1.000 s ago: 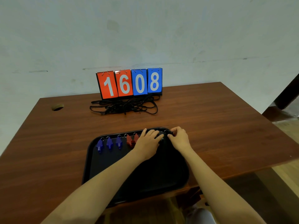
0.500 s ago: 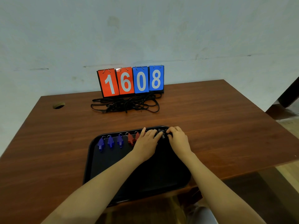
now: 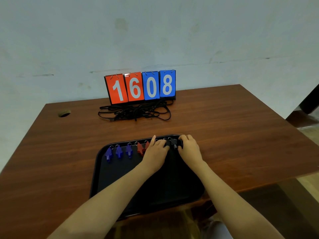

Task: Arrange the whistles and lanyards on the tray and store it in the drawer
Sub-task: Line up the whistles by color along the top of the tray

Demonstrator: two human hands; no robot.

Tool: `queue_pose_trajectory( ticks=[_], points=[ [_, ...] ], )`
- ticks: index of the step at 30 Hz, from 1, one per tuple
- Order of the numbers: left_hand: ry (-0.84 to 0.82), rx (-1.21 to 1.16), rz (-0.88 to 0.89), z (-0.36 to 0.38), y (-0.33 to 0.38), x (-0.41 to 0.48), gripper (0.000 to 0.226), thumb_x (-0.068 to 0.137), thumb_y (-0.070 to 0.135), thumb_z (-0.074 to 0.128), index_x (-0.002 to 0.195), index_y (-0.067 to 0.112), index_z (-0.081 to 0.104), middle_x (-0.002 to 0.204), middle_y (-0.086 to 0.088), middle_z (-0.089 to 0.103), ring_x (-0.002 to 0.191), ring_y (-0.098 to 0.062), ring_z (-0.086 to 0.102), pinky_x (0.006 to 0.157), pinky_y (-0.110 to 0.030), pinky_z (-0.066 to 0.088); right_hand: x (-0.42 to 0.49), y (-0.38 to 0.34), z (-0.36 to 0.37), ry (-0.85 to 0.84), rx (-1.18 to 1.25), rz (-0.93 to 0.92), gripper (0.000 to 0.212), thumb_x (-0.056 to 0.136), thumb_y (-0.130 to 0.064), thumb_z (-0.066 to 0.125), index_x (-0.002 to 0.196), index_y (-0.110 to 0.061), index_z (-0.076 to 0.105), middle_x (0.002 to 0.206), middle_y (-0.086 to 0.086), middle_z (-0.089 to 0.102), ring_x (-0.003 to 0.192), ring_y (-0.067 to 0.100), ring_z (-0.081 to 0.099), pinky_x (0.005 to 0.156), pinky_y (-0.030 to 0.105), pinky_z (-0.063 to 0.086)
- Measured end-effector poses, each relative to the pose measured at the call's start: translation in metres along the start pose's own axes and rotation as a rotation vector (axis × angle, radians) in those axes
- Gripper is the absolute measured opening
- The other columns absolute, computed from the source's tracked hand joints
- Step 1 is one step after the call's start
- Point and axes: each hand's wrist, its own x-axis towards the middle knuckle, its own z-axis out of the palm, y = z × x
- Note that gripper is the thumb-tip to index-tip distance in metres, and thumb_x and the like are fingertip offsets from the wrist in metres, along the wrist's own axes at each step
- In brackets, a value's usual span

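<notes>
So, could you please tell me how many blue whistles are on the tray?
3, side by side along the far left rim of the black plastic tray: blue plastic whistles at and. None seem hidden.

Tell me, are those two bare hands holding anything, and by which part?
Both hands, left hand and right hand, are at a small black plastic whistle at the black tray's far edge. Whether either grips it, and where, cannot be told.

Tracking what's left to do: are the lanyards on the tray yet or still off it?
Off it. The lanyards lie in a tangled pile on the table before the scoreboard, apart from the tray.
</notes>
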Motion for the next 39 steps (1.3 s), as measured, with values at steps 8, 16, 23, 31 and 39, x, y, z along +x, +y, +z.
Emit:
queue_pose_trajectory(
  ticks=[8,16,23,31,39],
  points=[
    [0.042,-0.005,0.064,0.012,0.009,0.009,0.058,0.096,0.012,0.042,0.149,0.017,0.017,0.154,-0.007,0.022,0.145,-0.023,0.014,0.117,-0.040,-0.007,0.000,-0.001,-0.003,-0.047,-0.007,-0.010,0.033,0.091,-0.009,0.051,0.124,-0.007,0.048,0.122,0.013,0.048,0.108,0.030,0.050,0.082,0.032,0.044],
    [-0.029,0.064,0.062,0.016,0.003,0.007,0.054,0.098,0.016,0.038,0.148,0.017,0.019,0.154,-0.008,0.021,0.146,-0.024,0.011,0.115,-0.044,-0.011,0.006,-0.002,-0.014,-0.230,-0.055,-0.010,0.047,0.089,-0.003,0.053,0.134,-0.012,0.041,0.128,0.012,0.042,0.109,0.031,0.052,0.085,0.032,0.043],
    [-0.032,0.054,0.054,0.010,0.002,0.005,0.055,0.095,0.013,0.042,0.147,0.017,0.022,0.153,-0.006,0.024,0.146,-0.023,0.013,0.115,-0.046,-0.011,0.006,-0.003,-0.010,-0.202,-0.021,-0.050,0.047,0.089,-0.002,0.052,0.134,-0.012,0.044,0.131,0.011,0.044,0.116,0.029,0.050,0.093,0.034,0.043],
    [-0.007,-0.004,0.019,0.008,0.000,0.002,0.053,0.098,0.018,0.039,0.148,0.019,0.020,0.154,-0.004,0.022,0.146,-0.021,0.011,0.117,-0.047,-0.005,0.002,-0.003,-0.008,-0.188,0.020,-0.067,0.052,0.089,0.000,0.051,0.139,-0.011,0.042,0.138,0.011,0.042,0.124,0.029,0.045,0.100,0.034,0.041],
    [0.188,-0.195,-0.262,-0.001,-0.032,-0.028,0.048,0.093,0.019,0.050,0.139,0.014,0.039,0.142,-0.001,0.043,0.136,-0.017,0.034,0.118,-0.040,0.008,0.002,-0.006,-0.010,-0.126,0.079,-0.060,0.051,0.088,-0.001,0.054,0.137,-0.011,0.044,0.135,0.007,0.043,0.122,0.026,0.041,0.096,0.031,0.042]
  ],
)
